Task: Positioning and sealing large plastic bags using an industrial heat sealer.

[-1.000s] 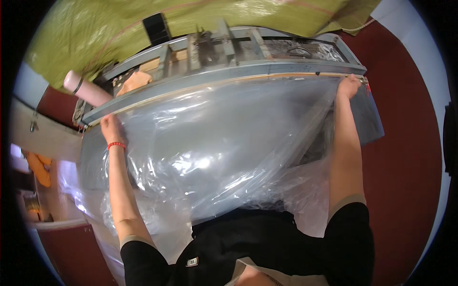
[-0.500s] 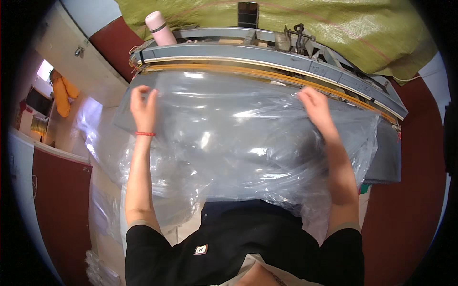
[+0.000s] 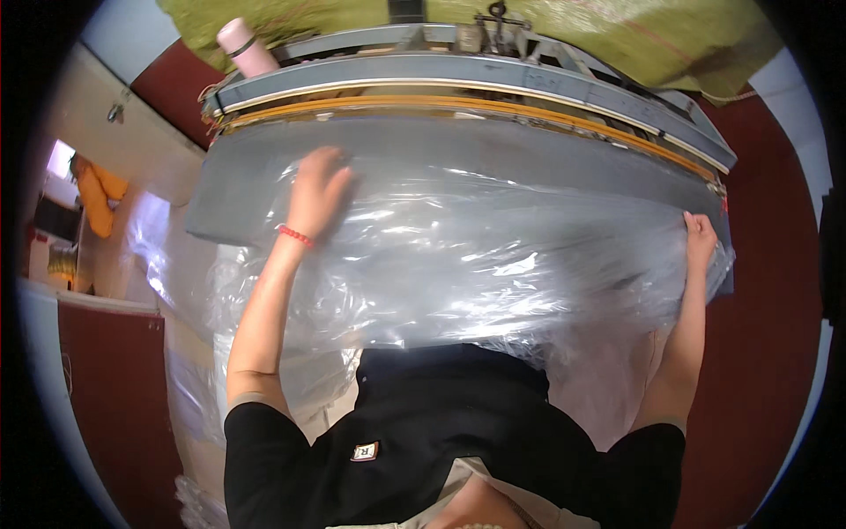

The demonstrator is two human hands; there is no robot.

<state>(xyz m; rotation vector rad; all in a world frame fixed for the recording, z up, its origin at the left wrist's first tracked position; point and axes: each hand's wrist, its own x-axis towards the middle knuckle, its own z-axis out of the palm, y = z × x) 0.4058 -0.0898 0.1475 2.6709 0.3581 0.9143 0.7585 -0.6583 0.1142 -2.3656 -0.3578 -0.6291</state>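
A large sheet of clear plastic film (image 3: 441, 264) lies creased over a grey work surface (image 3: 256, 172) and hangs down at its near edge. At the right end, my right hand (image 3: 701, 240) pinches the film's far edge between thumb and fingers. My left hand (image 3: 319, 192), slightly blurred, is over the film's upper left part, thumb apart from the fingers. A red bead bracelet circles that wrist. Whether the left palm touches the film, I cannot tell.
Beyond the surface runs a grey metal frame (image 3: 352, 78) with an orange strip (image 3: 423, 101) along it. A pink bottle (image 3: 247, 48) and a metal clamp-like part (image 3: 500, 28) are on the frame. Green woven sheeting (image 3: 634, 44) lies behind. More clear film hangs at the left.
My right hand has moved right, and the film's far edge has come nearer to me. My left hand has shifted right over the film. The whole view has shifted slightly.
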